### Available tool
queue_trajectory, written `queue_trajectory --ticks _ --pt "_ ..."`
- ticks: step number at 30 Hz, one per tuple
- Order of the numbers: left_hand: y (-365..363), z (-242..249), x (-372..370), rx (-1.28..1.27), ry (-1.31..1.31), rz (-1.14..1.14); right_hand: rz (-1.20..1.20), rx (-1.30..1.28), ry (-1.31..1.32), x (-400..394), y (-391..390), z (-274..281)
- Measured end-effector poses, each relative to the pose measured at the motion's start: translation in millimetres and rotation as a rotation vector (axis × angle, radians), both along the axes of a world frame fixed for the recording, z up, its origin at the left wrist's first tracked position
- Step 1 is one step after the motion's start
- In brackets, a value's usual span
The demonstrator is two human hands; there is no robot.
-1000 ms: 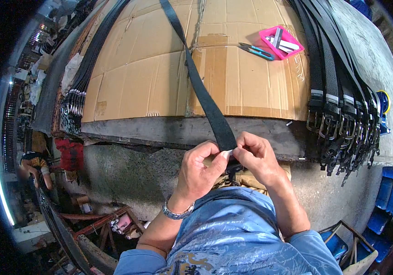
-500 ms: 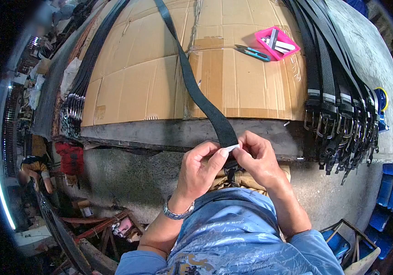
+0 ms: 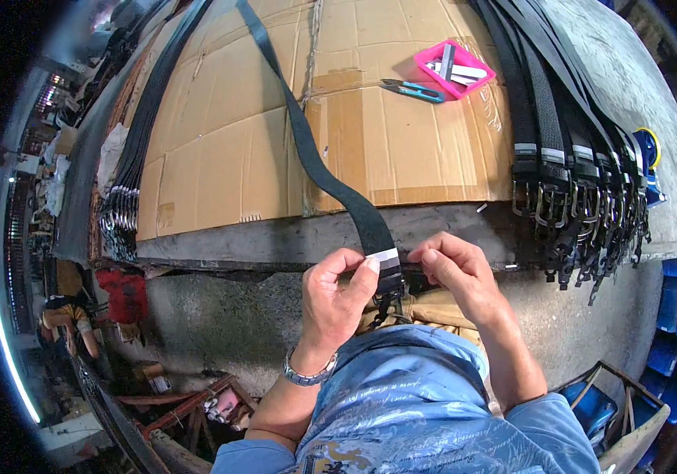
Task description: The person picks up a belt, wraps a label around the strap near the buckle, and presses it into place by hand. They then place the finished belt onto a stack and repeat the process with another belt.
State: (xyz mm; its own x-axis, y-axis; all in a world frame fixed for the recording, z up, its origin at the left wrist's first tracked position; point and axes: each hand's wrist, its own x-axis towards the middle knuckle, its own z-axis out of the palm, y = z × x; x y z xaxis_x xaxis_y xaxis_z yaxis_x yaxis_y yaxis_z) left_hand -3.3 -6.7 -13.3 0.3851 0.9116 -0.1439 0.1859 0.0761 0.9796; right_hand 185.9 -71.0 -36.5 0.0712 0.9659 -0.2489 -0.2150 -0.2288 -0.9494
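Black belt [image 3: 313, 167], one strap, runs from the far side of the cardboard [image 3: 235, 150] over the near edge of the bench [image 3: 267, 237], buckle end hanging close to the person's waist. White band [image 3: 386, 255] lies across it just above that end. Left hand [image 3: 334, 300]: thumb over the belt's edge at the band, fingers closed on the strap. Right hand [image 3: 461, 272]: just beside the belt, not touching; thumb and index curled near each other, no object visible between; can't tell if the tips meet. Hanging belts [image 3: 552, 118] at right carry similar white bands near their buckles. Pink tray [image 3: 474, 87] with strips inside, blue-handled snips [image 3: 421, 92] beside it, both on the cardboard.

Step in hand, as judged: fitting or smoothing the band. Next move likely calls for a steady left pinch while the right checks the band's free side sits flat and square.
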Motion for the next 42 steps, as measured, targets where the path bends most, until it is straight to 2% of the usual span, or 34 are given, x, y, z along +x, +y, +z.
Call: queue_trajectory --ticks 5,8,10,12,14,16,17,20,22,24,26,28,32,34,36,37,40,42 --pt "0 8 11 0.081 0.103 -0.016 -0.065 -0.024 -0.072 14 -33 -3" --pt "1 0 15 0.143 0.108 0.026 -0.164 0.067 -0.139 38 -60 17" --pt "5 -13 16 0.140 0.058 0.042 -0.242 -0.011 -0.259 70 -82 39" --pt "6 -9 23 0.139 0.030 0.029 -0.504 0.050 -0.402 102 -102 61" --pt "8 -14 26 0.075 -0.043 0.040 -0.865 0.077 -0.389 135 -120 72" --pt "10 -11 28 0.040 -0.047 -0.023 -1.068 0.080 -0.665 184 -137 67" --pt "10 -13 31 0.082 -0.068 -0.032 -1.143 0.102 -0.702 208 -142 62" --pt "14 -16 30 0.115 -0.087 -0.068 -1.191 0.040 -0.898 286 -158 34" --pt "12 -16 32 0.088 -0.061 -0.047 -1.213 -0.138 -1.111 327 -158 31" --pt "13 -18 32 0.085 -0.052 -0.047 -1.166 -0.256 -1.188 349 -147 42" --pt "12 -16 31 0.095 -0.004 -0.026 -1.108 -0.266 -1.227 367 -138 47" --pt "13 -19 28 0.106 -0.022 -0.030 -0.957 -0.446 -1.307 386 -128 42" --pt "11 -18 27 0.110 -0.012 0.005 -0.851 -0.474 -1.377 429 -122 25" --pt "9 -14 26 0.098 -0.016 0.002 -0.853 -0.408 -1.381 438 -122 25" --pt "8 -13 25 0.087 -0.023 -0.006 -0.800 -0.362 -1.042 437 -120 35" --pt "9 -14 25 0.086 -0.004 0.000 -0.864 -0.334 -0.985 432 -123 38" --pt "7 -12 29 0.093 0.006 0.001 -0.919 -0.226 -0.893 418 -122 49" --pt "7 -11 31 0.102 0.000 -0.006 -0.931 -0.201 -0.956 415 -119 49"
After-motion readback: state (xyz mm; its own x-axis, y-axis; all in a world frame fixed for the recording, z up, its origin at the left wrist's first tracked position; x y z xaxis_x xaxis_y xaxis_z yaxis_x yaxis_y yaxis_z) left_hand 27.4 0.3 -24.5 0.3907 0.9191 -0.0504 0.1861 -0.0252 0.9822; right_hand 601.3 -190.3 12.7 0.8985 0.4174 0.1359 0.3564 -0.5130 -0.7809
